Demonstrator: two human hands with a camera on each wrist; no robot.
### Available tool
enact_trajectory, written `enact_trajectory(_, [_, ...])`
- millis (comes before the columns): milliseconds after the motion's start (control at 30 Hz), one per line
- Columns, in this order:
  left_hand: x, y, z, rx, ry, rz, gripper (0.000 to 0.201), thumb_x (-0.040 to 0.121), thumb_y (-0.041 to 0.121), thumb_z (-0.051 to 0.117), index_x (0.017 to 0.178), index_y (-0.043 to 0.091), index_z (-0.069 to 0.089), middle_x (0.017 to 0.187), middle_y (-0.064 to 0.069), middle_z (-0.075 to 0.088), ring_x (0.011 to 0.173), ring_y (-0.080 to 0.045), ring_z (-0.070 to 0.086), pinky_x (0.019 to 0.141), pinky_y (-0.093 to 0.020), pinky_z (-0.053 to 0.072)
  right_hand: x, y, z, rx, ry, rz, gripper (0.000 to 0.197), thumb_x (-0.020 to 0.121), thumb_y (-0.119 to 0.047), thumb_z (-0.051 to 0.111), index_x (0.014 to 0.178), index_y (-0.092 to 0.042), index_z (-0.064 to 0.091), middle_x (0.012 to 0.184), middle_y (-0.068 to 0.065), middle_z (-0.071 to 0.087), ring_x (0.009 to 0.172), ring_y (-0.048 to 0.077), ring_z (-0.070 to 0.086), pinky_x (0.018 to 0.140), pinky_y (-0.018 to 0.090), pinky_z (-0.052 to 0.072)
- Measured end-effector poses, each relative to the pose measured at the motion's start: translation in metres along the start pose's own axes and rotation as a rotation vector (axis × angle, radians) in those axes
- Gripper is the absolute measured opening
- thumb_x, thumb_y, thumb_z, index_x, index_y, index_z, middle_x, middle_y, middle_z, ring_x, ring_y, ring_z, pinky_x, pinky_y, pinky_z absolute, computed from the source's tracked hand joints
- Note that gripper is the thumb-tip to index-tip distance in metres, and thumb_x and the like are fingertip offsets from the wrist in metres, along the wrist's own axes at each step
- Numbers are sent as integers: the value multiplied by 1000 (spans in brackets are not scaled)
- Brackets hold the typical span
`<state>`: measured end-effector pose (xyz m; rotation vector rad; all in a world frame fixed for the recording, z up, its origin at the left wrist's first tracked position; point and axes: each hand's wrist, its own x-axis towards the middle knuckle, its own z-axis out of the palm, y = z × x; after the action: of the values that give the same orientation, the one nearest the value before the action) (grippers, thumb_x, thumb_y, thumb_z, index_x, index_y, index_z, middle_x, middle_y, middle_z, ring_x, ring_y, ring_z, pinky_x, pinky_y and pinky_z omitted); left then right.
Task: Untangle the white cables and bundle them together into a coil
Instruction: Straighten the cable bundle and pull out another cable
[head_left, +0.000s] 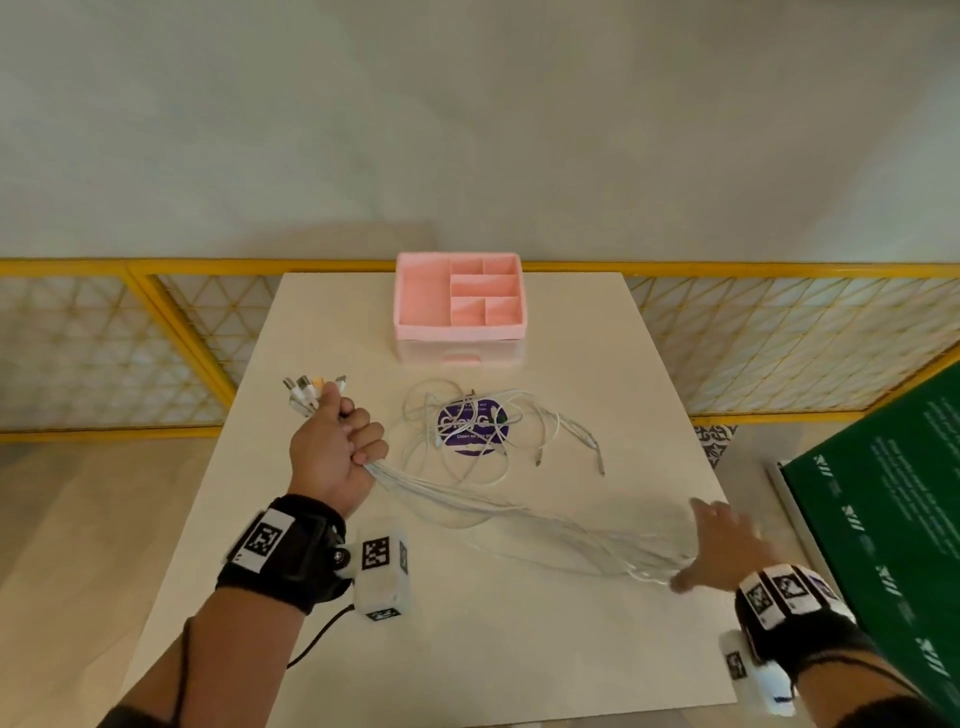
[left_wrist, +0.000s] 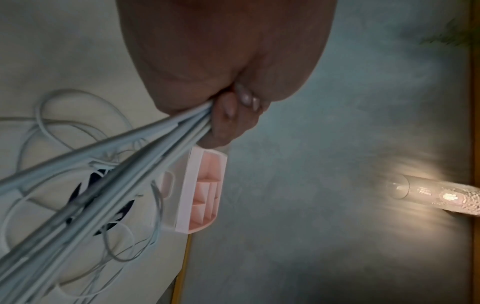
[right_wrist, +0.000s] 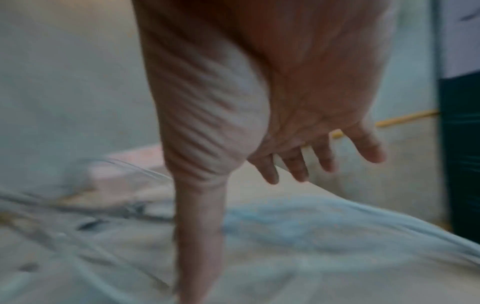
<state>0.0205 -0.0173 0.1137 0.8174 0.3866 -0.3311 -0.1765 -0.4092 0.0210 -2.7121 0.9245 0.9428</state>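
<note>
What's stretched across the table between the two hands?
A bundle of white cables runs from the left hand, which grips it, toward the open right hand. The head view shows it.

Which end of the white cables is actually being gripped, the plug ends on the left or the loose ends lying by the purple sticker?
The plug ends: they stick up out of the left hand, which grips them. The loose ends lie untouched on the table.
</note>
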Motion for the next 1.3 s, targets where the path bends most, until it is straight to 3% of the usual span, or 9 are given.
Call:
enact_trajectory(100, [-9, -22, 1, 35, 29, -19, 44, 104, 44, 45, 67, 20, 42, 51, 7, 28, 38, -6, 22, 35, -20, 21, -43, -87, -27, 340, 84, -490, 126, 58, -59, 88, 156, -28, 16, 160, -4, 19, 148, 19, 16, 121, 42, 25])
enact_trajectory(167, [-17, -44, 3, 67, 34, -40, 42, 104, 43, 46, 69, 20, 41, 52, 6, 30, 39, -7, 25, 36, -20, 25, -70, -148, -30, 508, 67, -756, 111, 64, -54, 87, 154, -31, 26, 153, -8, 33, 141, 8, 31, 119, 32, 28])
enact_trajectory(267, [-26, -67, 3, 65, 25, -69, 39, 104, 42, 46, 72, 19, 42, 57, 3, 35, 43, -10, 32, 41, -24, 34, -81, -216, -9, 498, -76, -878, 70, 84, -51, 73, 142, -28, 42, 116, -5, 64, 101, 12, 61, 97, 33, 49])
enact_trajectory(367, [-26, -68, -5, 119, 36, -79, 37, 104, 39, 47, 74, 18, 45, 64, -1, 52, 52, -14, 46, 55, -29, 42, -73, -234, 17, 411, -56, -871, 32, 98, -51, 50, 102, -20, 55, 84, -1, 60, 76, 21, 58, 76, 38, 48])
enact_trajectory(533, [-27, -63, -28, 130, -14, -108, 22, 104, 25, 48, 97, 9, 60, 69, 0, 46, 55, -13, 45, 67, -32, 44, -60, -200, 32, 273, 11, -745, 47, 100, -60, 37, 66, -27, 41, 67, -7, 48, 72, 20, 53, 72, 38, 43])
enact_trajectory(767, [-18, -70, -26, 74, 6, -166, 7, 94, 19, 66, 95, 15, 61, 60, 1, 44, 45, -12, 38, 55, -31, 40, -54, -180, 39, 151, 90, -676, 49, 99, -62, 33, 64, -28, 39, 67, -8, 48, 71, 18, 53, 69, 36, 44])
enact_trajectory(900, [-10, -67, -19, 90, 28, -152, 18, 94, 32, 65, 95, 15, 60, 61, 1, 47, 42, -11, 34, 49, -26, 34, -61, -178, 40, 126, 92, -682, 46, 101, -59, 32, 73, -25, 45, 72, -6, 51, 71, 18, 50, 71, 37, 46])
enact_trajectory(1067, [-4, -59, -18, -61, -24, -259, 57, 87, 68, 54, 66, 15, 58, 53, 0, 47, 38, -15, 34, 53, -28, 31, -59, -169, 38, 154, 67, -652, 41, 101, -57, 35, 76, -26, 46, 82, 0, 58, 80, 24, 58, 72, 35, 43])
enact_trajectory(1300, [-1, -59, -17, -49, 9, -264, 30, 91, 27, 44, 64, 16, 47, 51, 3, 36, 37, -12, 26, 47, -22, 29, -67, -184, 21, 296, -8, -743, 38, 91, -61, 53, 79, -25, 49, 77, -5, 57, 75, 20, 60, 72, 38, 47])
